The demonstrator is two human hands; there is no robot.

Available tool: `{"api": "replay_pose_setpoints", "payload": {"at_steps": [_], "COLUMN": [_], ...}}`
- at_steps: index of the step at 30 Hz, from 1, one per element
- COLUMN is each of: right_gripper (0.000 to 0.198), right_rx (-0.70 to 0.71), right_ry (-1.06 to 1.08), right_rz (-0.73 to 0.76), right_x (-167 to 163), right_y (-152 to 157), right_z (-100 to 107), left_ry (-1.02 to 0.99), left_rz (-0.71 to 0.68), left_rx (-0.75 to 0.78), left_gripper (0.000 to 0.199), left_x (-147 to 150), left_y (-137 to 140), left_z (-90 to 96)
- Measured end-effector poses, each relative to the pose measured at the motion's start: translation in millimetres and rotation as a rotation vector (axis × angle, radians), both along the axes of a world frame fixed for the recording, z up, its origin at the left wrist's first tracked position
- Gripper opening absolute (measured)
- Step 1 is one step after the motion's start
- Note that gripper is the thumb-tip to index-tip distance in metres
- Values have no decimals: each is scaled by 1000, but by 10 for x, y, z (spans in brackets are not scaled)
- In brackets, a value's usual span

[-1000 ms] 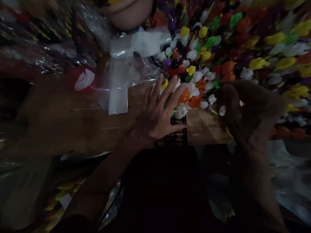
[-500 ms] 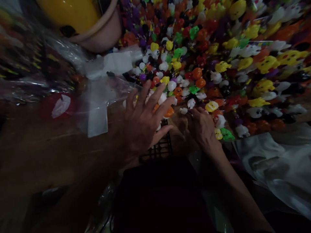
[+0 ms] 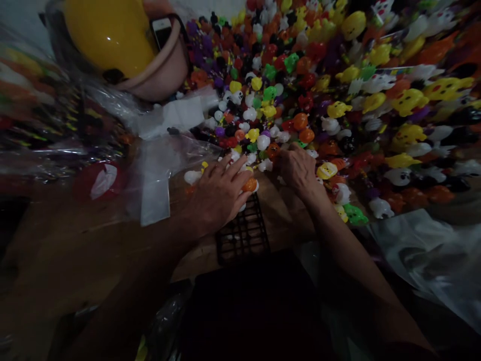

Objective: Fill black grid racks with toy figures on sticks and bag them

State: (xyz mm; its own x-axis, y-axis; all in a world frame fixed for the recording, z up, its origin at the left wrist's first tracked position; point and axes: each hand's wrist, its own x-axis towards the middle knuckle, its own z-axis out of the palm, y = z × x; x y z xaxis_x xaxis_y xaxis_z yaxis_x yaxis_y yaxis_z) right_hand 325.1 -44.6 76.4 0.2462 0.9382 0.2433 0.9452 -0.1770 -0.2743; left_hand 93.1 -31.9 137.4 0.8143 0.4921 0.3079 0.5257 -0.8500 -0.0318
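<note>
My left hand [image 3: 220, 195] lies palm down with its fingers stretched over a small cluster of plastic figures. An orange figure [image 3: 249, 185] shows by its fingertips, and a white one [image 3: 193, 177] lies to its left. Below them a black grid rack [image 3: 244, 233] rests on the wooden table. At the near edge of a large heap of toys my right hand [image 3: 298, 168] is closed with its fingers curled down. What its fingers pinch is hidden. A dark orange figure [image 3: 273, 150] and a yellow figure [image 3: 326, 171] lie beside it.
The colourful heap [image 3: 338, 108] spreads across the back and right. At the back left stands a pink tub [image 3: 167, 70] with a yellow ball-like object [image 3: 108, 37] and a phone [image 3: 161, 31]. Clear plastic bags [image 3: 156, 195] lie on the left, and a pale bag [image 3: 432, 250] at the right.
My right hand has moved forward and slightly left, from the bare wood to the heap's edge. My left hand has settled lower over the small figures, its fingers closer together.
</note>
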Motion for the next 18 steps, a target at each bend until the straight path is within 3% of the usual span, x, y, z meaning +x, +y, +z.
{"api": "replay_pose_setpoints", "payload": {"at_steps": [4,9,13,18], "right_gripper": [31,24,28,23], "right_rx": [3,27,276,334], "right_ry": [-22,45,175,637], "right_rz": [60,94,110,121], "right_x": [8,121,63,-374], "right_y": [104,79,-338,-898], "right_z": [-77,146,252,-125], "left_ry": [16,-50,-184,-367], "left_rz": [29,33,28,86], "left_rx": [-10,-128,-120,28], "left_gripper": [33,56,52,29], "left_x": [-53,-93,-200,-425], "left_y": [56,148,55,-284], "left_z": [-2,1,73,98]}}
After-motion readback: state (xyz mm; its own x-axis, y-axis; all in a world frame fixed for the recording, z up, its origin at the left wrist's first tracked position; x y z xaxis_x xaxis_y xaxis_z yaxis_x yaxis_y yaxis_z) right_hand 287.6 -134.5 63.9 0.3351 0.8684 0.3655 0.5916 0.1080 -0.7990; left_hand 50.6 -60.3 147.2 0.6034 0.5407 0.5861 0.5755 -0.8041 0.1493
